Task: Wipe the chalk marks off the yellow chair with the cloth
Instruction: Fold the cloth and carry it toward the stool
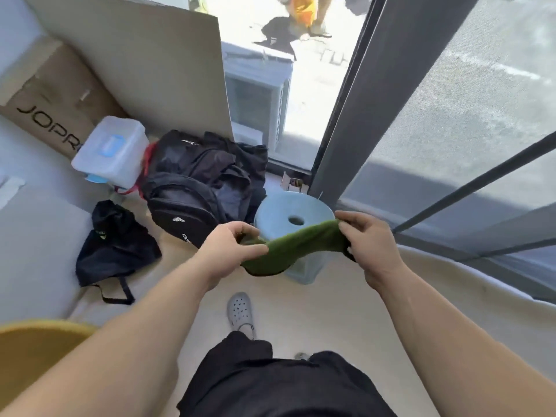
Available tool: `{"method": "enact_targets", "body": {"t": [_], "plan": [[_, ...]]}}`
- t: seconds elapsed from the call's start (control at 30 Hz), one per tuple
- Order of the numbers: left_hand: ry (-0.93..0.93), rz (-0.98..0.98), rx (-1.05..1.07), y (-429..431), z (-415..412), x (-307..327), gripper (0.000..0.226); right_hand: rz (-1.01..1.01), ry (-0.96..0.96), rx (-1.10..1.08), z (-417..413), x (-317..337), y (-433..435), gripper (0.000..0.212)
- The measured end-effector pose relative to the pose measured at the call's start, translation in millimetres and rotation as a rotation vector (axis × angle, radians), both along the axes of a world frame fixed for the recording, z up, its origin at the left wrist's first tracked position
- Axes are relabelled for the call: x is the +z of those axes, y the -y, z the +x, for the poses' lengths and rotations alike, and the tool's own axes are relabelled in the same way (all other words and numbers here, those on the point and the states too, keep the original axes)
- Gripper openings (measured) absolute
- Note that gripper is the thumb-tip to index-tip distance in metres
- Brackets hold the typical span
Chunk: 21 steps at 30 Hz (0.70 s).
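A green cloth (296, 246) is stretched between both hands in front of me, above the floor. My left hand (231, 251) pinches its left end and my right hand (368, 245) grips its right end. Only a curved yellow edge of the yellow chair (33, 347) shows at the bottom left, partly behind my left forearm. No chalk marks are visible on that part.
A light blue plastic stool (288, 213) stands just beyond the cloth. Black backpacks and clothes (198, 182), a clear storage box (112, 150), a cardboard box (54, 94) and a leaning board (144, 58) lie to the left. A glass door frame (340, 115) rises on the right.
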<state>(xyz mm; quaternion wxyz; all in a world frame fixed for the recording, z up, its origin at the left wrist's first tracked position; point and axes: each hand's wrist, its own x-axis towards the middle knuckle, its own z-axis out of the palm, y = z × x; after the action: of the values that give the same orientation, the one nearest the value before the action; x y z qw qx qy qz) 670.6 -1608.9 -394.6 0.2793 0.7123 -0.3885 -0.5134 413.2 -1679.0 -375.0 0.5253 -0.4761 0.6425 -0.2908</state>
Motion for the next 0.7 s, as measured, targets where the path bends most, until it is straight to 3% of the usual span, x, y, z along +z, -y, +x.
{"method": "enact_targets", "body": {"t": [0.07,0.13,0.2,0.27,0.33,0.4,0.47,0.53,0.6,0.7], "plan": [[0.284,-0.014,-0.296,21.5,17.0,-5.0,0.037,0.006,-0.050,0.058,10.1,-2.1,12.6,0.026],[0.522,-0.075,-0.482,44.6,28.8,-10.0,0.028,-0.011,-0.201,0.168,18.5,-4.5,25.3,0.035],[0.600,-0.090,-0.525,68.8,41.3,-17.4,0.025,-0.026,-0.460,0.307,25.7,-12.8,41.3,0.038],[0.616,-0.107,-0.496,88.8,54.6,-26.3,0.023,-0.042,-0.618,0.405,28.1,-25.8,55.6,0.025],[0.553,-0.128,-0.429,104.2,64.2,-35.5,0.012,-0.058,-0.654,0.401,25.9,-40.7,67.1,0.008],[0.365,-0.077,-0.289,115.6,66.8,-43.4,0.004,-0.002,-0.571,0.304,21.2,-55.2,75.0,0.006],[0.038,0.051,-0.098,124.1,64.6,-52.5,0.018,0.117,-0.339,0.168,16.7,-67.8,82.6,0.014],[-0.170,0.112,0.036,134.5,57.6,-64.9,0.025,0.178,-0.116,0.045,12.2,-82.9,92.7,0.025],[-0.227,0.129,0.128,147.4,45.3,-81.2,0.024,0.197,0.002,-0.060,9.9,-98.7,103.6,0.019],[-0.204,0.136,0.153,164.0,18.7,-112.8,0.012,0.244,0.027,-0.171,9.8,-128.6,118.6,0.012]]}}
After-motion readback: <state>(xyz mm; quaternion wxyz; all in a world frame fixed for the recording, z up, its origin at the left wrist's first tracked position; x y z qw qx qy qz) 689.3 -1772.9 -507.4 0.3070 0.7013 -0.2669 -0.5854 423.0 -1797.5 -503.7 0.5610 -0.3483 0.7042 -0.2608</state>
